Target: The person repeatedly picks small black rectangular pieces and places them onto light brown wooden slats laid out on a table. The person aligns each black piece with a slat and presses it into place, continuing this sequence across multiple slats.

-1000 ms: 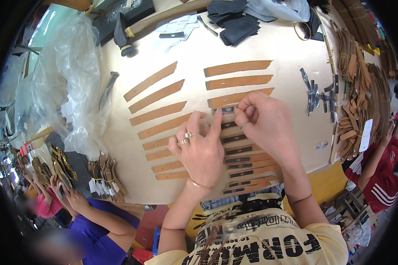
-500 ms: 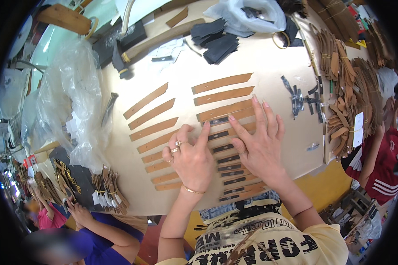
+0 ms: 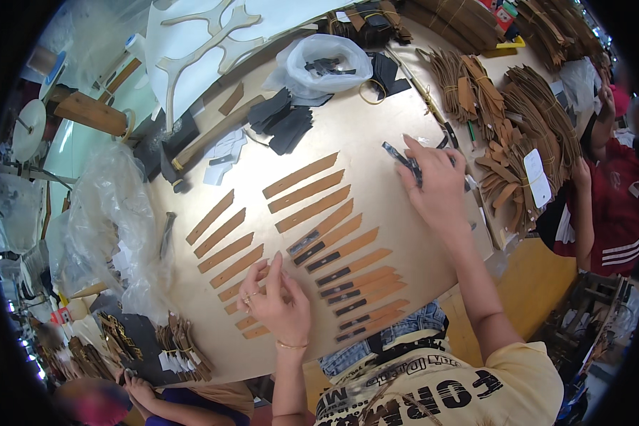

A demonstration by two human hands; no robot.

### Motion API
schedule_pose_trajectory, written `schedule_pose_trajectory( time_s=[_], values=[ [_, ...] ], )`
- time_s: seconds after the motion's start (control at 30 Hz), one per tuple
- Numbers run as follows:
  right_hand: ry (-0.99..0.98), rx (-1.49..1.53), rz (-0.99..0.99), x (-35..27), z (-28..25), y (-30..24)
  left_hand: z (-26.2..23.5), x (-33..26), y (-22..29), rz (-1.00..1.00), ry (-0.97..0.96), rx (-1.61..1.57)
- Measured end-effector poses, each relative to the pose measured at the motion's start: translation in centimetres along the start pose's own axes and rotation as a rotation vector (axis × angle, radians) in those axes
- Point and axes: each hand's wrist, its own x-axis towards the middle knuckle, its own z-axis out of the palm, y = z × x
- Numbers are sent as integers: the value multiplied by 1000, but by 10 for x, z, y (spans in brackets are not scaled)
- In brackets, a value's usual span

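Note:
My right hand (image 3: 437,188) is over a small pile of short black strips (image 3: 406,165), its thumb and forefinger apart on either side of some of them. Part of the pile is hidden beneath the hand, and no strip is plainly gripped. My left hand (image 3: 278,302) hovers empty, fingers loosely bent and apart, between two columns of tan leather strips. In the left column lie plain strips (image 3: 221,252), some covered by that hand. The right column has bare strips (image 3: 302,175) at its far end; several nearer ones carry a black piece (image 3: 324,253) at their left ends.
A hammer (image 3: 174,170), black cut pieces (image 3: 284,124) and a plastic bag of dark scraps (image 3: 330,60) lie at the back. Bundled leather strips (image 3: 543,121) line the right edge. Crumpled clear plastic (image 3: 117,227) covers the left side. Other people sit nearby.
My right hand has left the leather strips and moved right to the black strip pile. My left hand has drawn back from the upper black piece. The whole view has shifted.

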Motion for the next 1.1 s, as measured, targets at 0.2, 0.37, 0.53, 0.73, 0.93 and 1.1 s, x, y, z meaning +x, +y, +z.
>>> schedule_pose_trajectory(
  time_s=[0.2,0.37,0.53,0.73,0.93,1.1],
  values=[
    [80,20,-36,14,16,0,-15,1,21,-7,127,-170],
    [-88,1158,690,14,-21,-12,-21,8,44,-134,-151,-711],
    [-7,738,2,-11,-46,-48,-20,15,51,-471,-513,-1368],
    [91,411,-716,-32,-40,-82,-12,16,37,-662,-516,-1444],
    [-194,567,-538,-28,-27,-86,-16,10,12,-698,-325,-1305],
    [-460,313,-474,-17,5,-92,-23,16,-16,-693,-47,-1230]
  ],
)
